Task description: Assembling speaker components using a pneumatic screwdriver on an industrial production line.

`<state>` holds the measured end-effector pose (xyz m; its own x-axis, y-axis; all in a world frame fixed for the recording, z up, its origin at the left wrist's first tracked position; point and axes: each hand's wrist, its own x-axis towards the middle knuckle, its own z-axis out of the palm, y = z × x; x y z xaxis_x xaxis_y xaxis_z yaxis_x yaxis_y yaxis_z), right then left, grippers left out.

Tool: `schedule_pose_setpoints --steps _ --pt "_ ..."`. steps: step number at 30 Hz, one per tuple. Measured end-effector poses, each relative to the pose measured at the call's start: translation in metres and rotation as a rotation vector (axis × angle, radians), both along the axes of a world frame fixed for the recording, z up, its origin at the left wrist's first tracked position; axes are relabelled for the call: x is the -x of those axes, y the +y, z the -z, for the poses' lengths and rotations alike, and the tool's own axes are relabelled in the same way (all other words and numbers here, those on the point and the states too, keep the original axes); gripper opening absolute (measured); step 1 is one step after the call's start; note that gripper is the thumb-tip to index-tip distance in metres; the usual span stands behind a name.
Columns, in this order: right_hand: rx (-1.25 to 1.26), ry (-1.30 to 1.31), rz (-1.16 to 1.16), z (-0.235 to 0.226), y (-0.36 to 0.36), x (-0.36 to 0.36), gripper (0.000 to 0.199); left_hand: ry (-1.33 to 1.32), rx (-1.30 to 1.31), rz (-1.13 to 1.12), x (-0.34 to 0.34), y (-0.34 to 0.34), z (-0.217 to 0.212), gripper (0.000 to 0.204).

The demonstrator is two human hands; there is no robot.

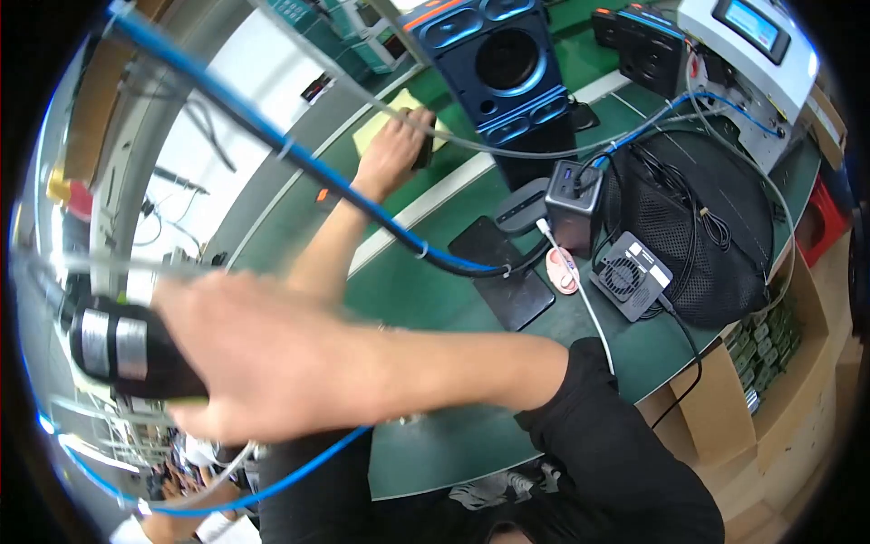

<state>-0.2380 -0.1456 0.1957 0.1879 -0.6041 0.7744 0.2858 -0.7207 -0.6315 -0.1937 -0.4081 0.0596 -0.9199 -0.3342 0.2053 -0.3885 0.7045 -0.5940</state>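
Observation:
My right hand [263, 358], blurred by motion, reaches across to the left and is wrapped round a black cylindrical hand tool [118, 349] with silver bands. The tool's working end is not clear. Farther off, my left hand [394, 152] is closed on a small dark block-shaped object [424, 150], mostly hidden by the fingers. It is over a pale yellow sheet [370, 131] at the back of the green bench [399, 295]. My right forearm crosses in front of the left one.
A blue-black speaker unit [498, 68] stands at the back. A dark phone [507, 281], a grey charger [573, 204], a small fan box [632, 276] and a black mesh bag [698, 227] lie to the right. A blue hose [317, 168] crosses the view. An open carton [725, 399] stands at the lower right.

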Motion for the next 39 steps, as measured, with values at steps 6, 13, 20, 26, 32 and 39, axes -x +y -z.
schedule_pose_setpoints --steps 6,13,20,26,32,39 --pt "0.005 0.049 0.016 0.004 -0.019 0.004 0.054 0.964 -0.342 -0.256 -0.087 0.156 -0.013 0.099" --pt "-0.166 0.094 -0.013 -0.001 -0.008 0.009 0.042 1.400 -0.918 -0.454 -0.158 0.356 0.046 0.099" --pt "-0.159 0.035 -0.013 0.012 -0.026 -0.004 0.037 1.467 -1.064 -0.426 -0.190 0.416 0.088 0.105" --pt "-0.181 0.101 -0.780 -0.022 -0.030 -0.005 0.054 1.193 -0.929 -0.580 -0.191 0.414 0.060 0.114" --pt "-0.034 0.019 -0.696 -0.029 0.006 -0.041 0.064 0.994 -0.519 -0.463 -0.168 0.391 0.045 0.109" --pt "-0.115 0.040 -0.764 -0.020 -0.003 -0.051 0.064 0.725 -0.703 -0.669 -0.162 0.378 0.045 0.097"
